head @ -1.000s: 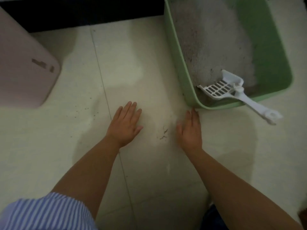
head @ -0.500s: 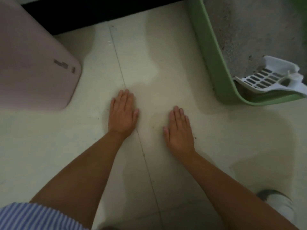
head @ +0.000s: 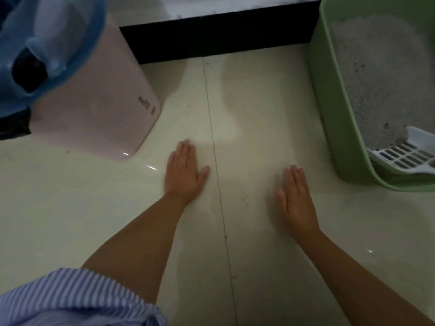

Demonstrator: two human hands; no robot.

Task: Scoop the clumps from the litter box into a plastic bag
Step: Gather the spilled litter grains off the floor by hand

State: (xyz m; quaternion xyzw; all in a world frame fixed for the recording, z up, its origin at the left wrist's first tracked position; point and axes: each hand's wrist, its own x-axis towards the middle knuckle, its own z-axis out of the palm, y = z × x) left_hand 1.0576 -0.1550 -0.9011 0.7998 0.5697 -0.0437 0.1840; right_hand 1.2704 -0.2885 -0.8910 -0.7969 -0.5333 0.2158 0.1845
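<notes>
**Hands flat on the tile, litter box off to the right**

Hands lie palm-down on the pale tiled floor (head: 259,102), and neither holds anything. Our left hand (head: 182,171) rests with its fingers straight and together, just left of the grout line that runs up the middle of the floor. Our right hand (head: 295,198) rests the same way to the right of that line, fingers straight and pointing away from us, with a few dark specks on the tile between the two hands.

The green litter box (head: 339,128) stands on the floor ahead and to the right of our right hand, near it but not touching. Grey-white litter (head: 379,74) fills its inside. The white slotted scoop (head: 407,156) lies in the near corner of the box, its grille resting against the rim; its handle runs out of view at the right edge.

The blue plastic bag (head: 58,36) shows at the top left, lining the mouth of a pink bin (head: 98,114), well apart from the litter box and up-left of our left hand. Something dark sits inside the bag; we cannot tell what it is. A striped blue sleeve (head: 77,300) covers our left upper arm.
</notes>
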